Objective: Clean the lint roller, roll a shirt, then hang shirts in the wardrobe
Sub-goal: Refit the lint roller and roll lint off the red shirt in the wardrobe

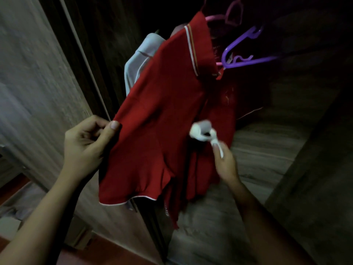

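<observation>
A red polo shirt (162, 115) with white trim hangs inside the dark wardrobe. My left hand (86, 144) pinches its left edge and holds the cloth stretched out. My right hand (225, 163) grips the white handle of a lint roller (202, 131), whose white head rests against the shirt's front near the middle. A pale grey shirt (139, 60) hangs just behind the red one, mostly hidden.
Purple hangers (246, 52) and pink hangers (227, 18) hang free to the right of the shirts. The wardrobe door (38, 73) stands open on the left. A wooden shelf (257, 150) lies below the clothes, and a wooden side panel (315, 188) is at right.
</observation>
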{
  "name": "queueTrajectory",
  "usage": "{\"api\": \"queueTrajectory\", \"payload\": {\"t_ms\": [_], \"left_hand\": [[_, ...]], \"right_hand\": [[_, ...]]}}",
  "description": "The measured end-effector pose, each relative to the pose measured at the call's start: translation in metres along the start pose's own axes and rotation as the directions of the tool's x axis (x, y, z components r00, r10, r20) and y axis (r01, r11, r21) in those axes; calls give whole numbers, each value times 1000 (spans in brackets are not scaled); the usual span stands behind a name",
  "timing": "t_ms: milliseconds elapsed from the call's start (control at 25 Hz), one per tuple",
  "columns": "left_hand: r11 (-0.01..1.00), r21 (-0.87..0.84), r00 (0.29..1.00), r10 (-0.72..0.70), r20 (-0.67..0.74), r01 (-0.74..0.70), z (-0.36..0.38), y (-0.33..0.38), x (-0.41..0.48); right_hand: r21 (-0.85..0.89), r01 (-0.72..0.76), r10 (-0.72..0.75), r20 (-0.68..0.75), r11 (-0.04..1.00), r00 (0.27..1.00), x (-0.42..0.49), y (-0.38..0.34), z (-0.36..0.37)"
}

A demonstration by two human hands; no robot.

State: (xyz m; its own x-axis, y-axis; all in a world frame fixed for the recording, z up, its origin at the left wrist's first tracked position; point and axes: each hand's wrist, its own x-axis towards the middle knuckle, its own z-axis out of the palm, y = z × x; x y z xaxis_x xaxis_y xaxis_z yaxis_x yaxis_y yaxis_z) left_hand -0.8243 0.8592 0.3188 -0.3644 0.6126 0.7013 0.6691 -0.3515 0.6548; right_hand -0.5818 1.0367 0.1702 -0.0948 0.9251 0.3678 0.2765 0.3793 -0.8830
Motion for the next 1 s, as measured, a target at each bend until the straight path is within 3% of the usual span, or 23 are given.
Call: {"api": "queueTrajectory", "payload": {"t_ms": [80, 160, 240, 280, 400, 520, 600, 680, 720, 800, 880, 1000], "left_hand": [[1000, -17, 1000, -11, -10, 10, 0, 0, 0], [1000, -20, 1000, -18, -14, 18, 0, 0, 0], [1000, -21, 1000, -17, -24, 16, 2, 0, -1], [1000, -17, 1000, -13, -24, 13, 3, 0, -1], [1000, -12, 1000, -11, -15, 11, 3, 0, -2], [1000, -5, 1000, -18, -7, 18, 1, 1, -1], [1000, 4, 1000, -22, 1, 22, 0, 0, 0], [999, -11, 999, -31, -14, 31, 1, -2, -1], [999, -18, 999, -35, -23, 34, 2, -3, -1], [999, -32, 998, -41, -41, 39, 3, -4, -1], [998, -54, 998, -46, -41, 44, 2, -5, -1], [996, -75, 998, -50, -30, 48, 2, -7, -2]], "right_hand": [[-5, 117, -117, -87, 993, 989, 31, -32, 0], [-10, 123, -123, -90, 992, 988, 22, -31, 14], [-60, 32, -32, -1, 998, 999, -13, 9, 34], [-106, -71, 80, 87, 992, 993, -36, 34, 48], [-249, -257, 321, 264, 934, 910, -89, 102, 79], [-177, -356, 389, 217, 918, 895, -102, 104, 82], [-57, -275, 280, 98, 960, 955, -86, 61, 75], [37, -52, 54, -46, 998, 998, -56, -2, 59], [62, 76, -70, -102, 995, 992, -38, -35, 48], [92, 193, -181, -128, 977, 975, -11, -93, 31], [114, 181, -177, -44, 977, 983, -12, -125, 25], [123, 45, -59, 112, 991, 992, -65, -119, 41]]}}
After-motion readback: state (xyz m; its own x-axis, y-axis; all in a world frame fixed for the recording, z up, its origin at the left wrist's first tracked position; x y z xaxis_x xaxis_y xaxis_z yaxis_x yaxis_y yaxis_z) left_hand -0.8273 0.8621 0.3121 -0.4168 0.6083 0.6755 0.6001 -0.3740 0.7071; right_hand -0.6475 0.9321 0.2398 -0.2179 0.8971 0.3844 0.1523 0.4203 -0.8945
